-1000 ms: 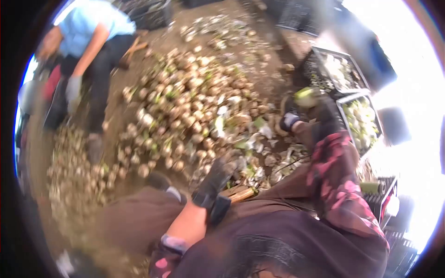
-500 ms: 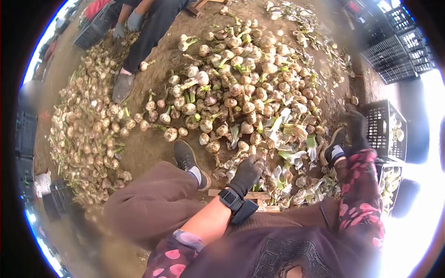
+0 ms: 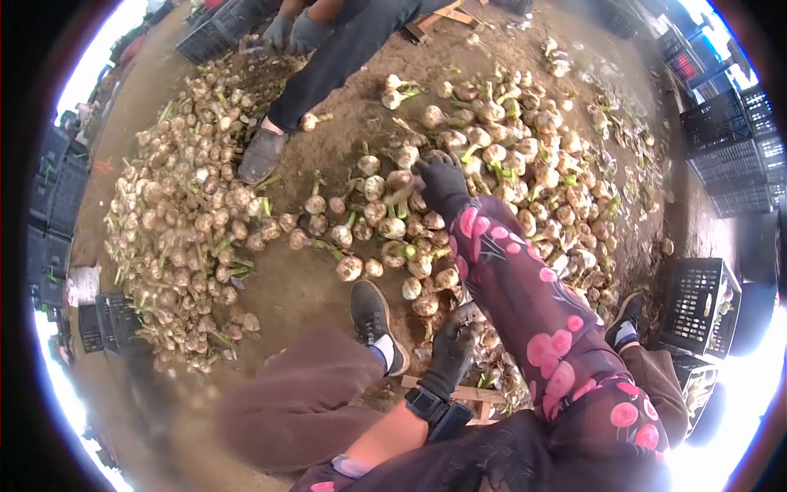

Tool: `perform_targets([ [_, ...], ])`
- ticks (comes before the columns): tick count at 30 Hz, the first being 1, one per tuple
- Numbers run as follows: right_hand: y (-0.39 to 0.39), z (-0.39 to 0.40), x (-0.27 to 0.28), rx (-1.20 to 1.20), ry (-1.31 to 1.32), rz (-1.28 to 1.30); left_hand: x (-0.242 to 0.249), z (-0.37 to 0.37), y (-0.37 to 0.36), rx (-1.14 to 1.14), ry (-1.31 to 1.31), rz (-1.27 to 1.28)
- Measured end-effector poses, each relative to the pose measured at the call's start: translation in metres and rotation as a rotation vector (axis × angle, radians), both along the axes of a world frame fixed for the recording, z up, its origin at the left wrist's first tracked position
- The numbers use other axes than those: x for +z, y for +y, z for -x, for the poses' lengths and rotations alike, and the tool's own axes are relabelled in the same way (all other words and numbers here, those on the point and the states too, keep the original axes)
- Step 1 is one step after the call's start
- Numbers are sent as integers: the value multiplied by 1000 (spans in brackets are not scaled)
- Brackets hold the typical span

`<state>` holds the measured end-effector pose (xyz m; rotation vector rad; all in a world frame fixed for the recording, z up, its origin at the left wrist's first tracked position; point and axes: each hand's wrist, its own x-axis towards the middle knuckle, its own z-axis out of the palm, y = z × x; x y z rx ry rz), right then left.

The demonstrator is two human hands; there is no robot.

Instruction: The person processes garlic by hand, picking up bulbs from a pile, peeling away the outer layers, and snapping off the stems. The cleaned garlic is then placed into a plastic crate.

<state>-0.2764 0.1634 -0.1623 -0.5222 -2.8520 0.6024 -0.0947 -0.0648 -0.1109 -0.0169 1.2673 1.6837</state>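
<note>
The right hand (image 3: 443, 182), in a dark glove, reaches out onto the big heap of garlic (image 3: 492, 164), fingers curled over a bulb (image 3: 399, 193) at the heap's near-left edge; whether it truly grips that bulb I cannot tell. The left hand (image 3: 453, 348), gloved too, sits low at the heap's near edge beside the shoe (image 3: 373, 316), loosely curled, and what it holds, if anything, is hidden. The step looks like picking the next bulb; the next move calls for closing on it and drawing it back without rolling its neighbours. A second pile (image 3: 180, 221) lies left of the heap. A crate (image 3: 697, 307) stands right of the heap, its contents washed out by glare. Another person's gloved hands (image 3: 293, 33) work beyond the heap, cut off at the top.
</note>
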Motion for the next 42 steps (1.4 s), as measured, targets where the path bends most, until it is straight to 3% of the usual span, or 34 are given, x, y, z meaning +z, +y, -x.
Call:
perform_targets([
  [2,2,-17,-2,52,106,-107,10,7,9,195,-28,-46],
  [4,6,-42,-1,67,229,267,16,18,11,202,-68,-3],
  [6,11,-61,-7,-138,38,517,7,17,10,160,188,76],
  [7,10,-70,-23,-59,51,429,35,20,10,117,177,137],
  [8,-2,-75,-6,19,69,339,25,13,9,115,180,126],
  [9,-12,-82,12,-67,-205,257,7,4,7,60,214,98],
  [12,-24,-68,17,-310,82,205,26,1,7,-7,122,-46],
  [14,-23,-44,14,-279,299,64,16,4,2,15,136,-16],
  [16,-15,-27,-2,-111,-37,139,16,9,-2,65,43,-59],
  [18,-12,-20,-13,-110,-72,-2,16,14,-1,112,-58,-99],
  [20,-7,-19,2,-107,-182,219,11,13,3,166,117,-56],
  [22,-3,-38,-2,-154,15,374,14,19,4,149,51,-138],
  [24,-10,-79,38,-136,-13,657,36,32,6,110,261,146],
  [26,-24,-128,52,-43,71,705,34,36,5,226,323,84],
  [27,-34,-151,54,-74,83,854,10,35,6,282,389,73],
  [28,-47,-176,56,-109,98,1003,23,35,7,313,516,93],
  [30,-83,-208,134,-165,-72,854,32,37,5,173,583,170],
  [32,-103,-240,149,-54,46,481,46,31,3,104,563,180],
  [33,-109,-255,149,-51,153,435,59,27,7,150,417,3],
  [34,-116,-266,156,-142,150,624,71,25,6,113,230,-58],
  [36,-115,-284,152,-112,292,546,85,18,7,27,-121,-105],
  [40,-127,-316,172,-172,296,229,94,4,1,-173,-126,-183],
  [42,-127,-327,180,-215,259,248,98,-2,3,-361,206,-193],
])
